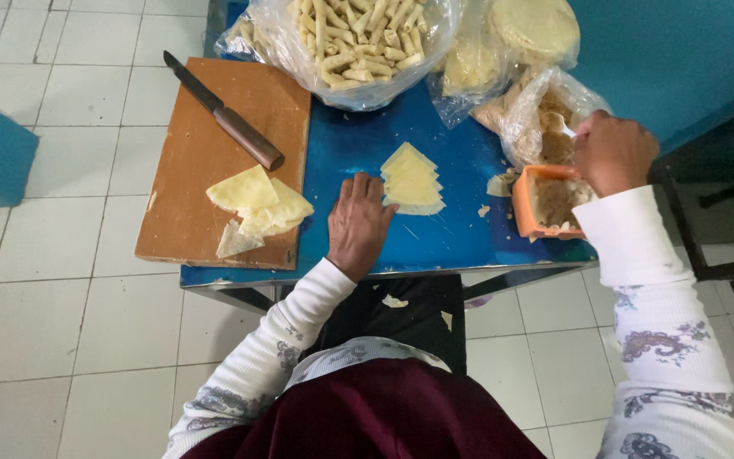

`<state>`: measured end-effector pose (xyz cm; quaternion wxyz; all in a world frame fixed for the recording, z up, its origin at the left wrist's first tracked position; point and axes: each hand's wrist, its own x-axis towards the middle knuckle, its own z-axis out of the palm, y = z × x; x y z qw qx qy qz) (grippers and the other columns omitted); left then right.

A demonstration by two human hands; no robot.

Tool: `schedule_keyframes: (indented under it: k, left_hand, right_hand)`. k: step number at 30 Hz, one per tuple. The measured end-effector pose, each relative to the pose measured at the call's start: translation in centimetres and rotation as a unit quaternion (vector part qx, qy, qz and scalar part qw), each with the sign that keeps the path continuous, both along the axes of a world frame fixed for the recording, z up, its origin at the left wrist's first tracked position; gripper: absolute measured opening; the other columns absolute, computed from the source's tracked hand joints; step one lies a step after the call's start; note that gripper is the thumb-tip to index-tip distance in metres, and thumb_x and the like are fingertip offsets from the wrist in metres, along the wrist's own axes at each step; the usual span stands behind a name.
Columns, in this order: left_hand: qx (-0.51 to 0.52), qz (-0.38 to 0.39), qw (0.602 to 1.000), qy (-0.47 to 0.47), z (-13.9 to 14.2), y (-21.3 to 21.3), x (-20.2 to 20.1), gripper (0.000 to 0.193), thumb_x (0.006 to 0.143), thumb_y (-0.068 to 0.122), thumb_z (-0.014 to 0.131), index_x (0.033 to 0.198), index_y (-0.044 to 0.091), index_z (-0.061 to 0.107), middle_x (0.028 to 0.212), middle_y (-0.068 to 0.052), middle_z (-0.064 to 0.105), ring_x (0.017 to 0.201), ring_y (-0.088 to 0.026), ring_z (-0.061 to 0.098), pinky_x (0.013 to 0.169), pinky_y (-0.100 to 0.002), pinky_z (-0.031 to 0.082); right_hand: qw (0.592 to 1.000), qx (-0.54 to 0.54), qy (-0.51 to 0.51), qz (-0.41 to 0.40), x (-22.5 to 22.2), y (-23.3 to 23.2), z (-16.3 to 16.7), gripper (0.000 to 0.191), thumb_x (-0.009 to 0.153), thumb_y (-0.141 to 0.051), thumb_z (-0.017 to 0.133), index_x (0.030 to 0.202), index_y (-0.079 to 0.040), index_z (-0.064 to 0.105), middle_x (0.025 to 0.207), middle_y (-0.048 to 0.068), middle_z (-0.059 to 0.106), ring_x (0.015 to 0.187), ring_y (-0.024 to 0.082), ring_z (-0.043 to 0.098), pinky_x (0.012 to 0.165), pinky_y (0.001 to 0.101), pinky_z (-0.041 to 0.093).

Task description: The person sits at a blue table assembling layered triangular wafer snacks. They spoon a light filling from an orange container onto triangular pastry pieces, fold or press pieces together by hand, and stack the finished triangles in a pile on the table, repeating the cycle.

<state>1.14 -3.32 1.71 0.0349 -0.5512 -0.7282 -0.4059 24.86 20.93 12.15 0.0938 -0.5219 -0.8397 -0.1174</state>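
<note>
My left hand (357,223) lies flat on the blue table (350,153), fingers spread, its fingertips touching the left edge of a stack of pale yellow triangular wrappers (412,180). My right hand (613,153) is closed on a small utensil above an orange tub (522,204) of brown filling at the table's right side; most of the utensil is hidden by my fingers.
A wooden cutting board (206,161) on the left carries a wood-handled knife (224,113) and more cut wrappers (258,201). Plastic bags of rolled sticks (358,42), round wrappers (537,30) and brown filling (545,119) line the far edge. White tiled floor surrounds the table.
</note>
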Motion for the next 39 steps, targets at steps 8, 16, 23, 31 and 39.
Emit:
schedule_keyframes:
  k: [8, 16, 23, 31, 39]
  left_hand:
    - [-0.009, -0.009, 1.0, 0.011, -1.1, 0.5, 0.4, 0.02, 0.086, 0.009, 0.072, 0.099, -0.001, 0.059, 0.105, -0.015, 0.059, 0.098, -0.033, 0.058, 0.081, -0.045, 0.051]
    - [0.011, -0.015, 1.0, -0.004, -1.5, 1.0, 0.5, 0.015, 0.088, 0.004, 0.068, 0.097, -0.001, 0.058, 0.097, -0.016, 0.06, 0.091, -0.033, 0.059, 0.076, -0.045, 0.051]
    - [0.036, -0.028, 0.999, -0.016, -1.3, 1.0, 0.8, 0.013, 0.09, 0.003, 0.066, 0.096, 0.0, 0.054, 0.094, -0.016, 0.06, 0.088, -0.035, 0.059, 0.075, -0.046, 0.05]
    - [0.084, -0.051, 0.989, -0.113, -0.8, 0.9, 0.5, 0.027, 0.08, -0.008, 0.063, 0.099, 0.003, 0.048, 0.092, -0.017, 0.059, 0.085, -0.037, 0.061, 0.072, -0.047, 0.049]
    - [0.085, -0.07, 0.975, -0.192, -0.8, 0.9, 0.4, 0.032, 0.081, -0.013, 0.064, 0.105, 0.002, 0.048, 0.094, -0.018, 0.06, 0.08, -0.035, 0.064, 0.066, -0.043, 0.051]
  right_hand:
    - [0.998, 0.006, -0.002, 0.067, 3.0, -0.1, -0.4, 0.013, 0.095, -0.023, 0.07, 0.092, -0.025, 0.083, 0.085, 0.0, 0.078, 0.079, 0.026, 0.072, 0.082, 0.0509, 0.046]
    - [0.963, -0.186, 0.19, 0.054, 4.7, 1.5, -0.6, 0.019, 0.1, -0.022, 0.071, 0.111, -0.009, 0.079, 0.094, 0.007, 0.077, 0.077, 0.016, 0.07, 0.073, 0.0298, 0.052]
    - [0.909, -0.27, 0.307, 0.082, 6.2, 1.7, -1.0, 0.02, 0.101, -0.013, 0.069, 0.116, -0.003, 0.076, 0.1, 0.004, 0.076, 0.087, 0.006, 0.064, 0.077, 0.0254, 0.05]
    - [0.93, -0.288, 0.178, 0.145, -0.1, -3.8, -3.2, 0.017, 0.103, -0.019, 0.069, 0.115, -0.011, 0.078, 0.084, 0.008, 0.072, 0.068, 0.017, 0.055, 0.064, 0.0341, 0.043]
    - [0.937, -0.081, 0.165, 0.297, -5.3, -10.8, -6.3, 0.003, 0.09, -0.014, 0.073, 0.091, -0.016, 0.075, 0.087, -0.003, 0.071, 0.082, 0.018, 0.061, 0.076, 0.0418, 0.038]
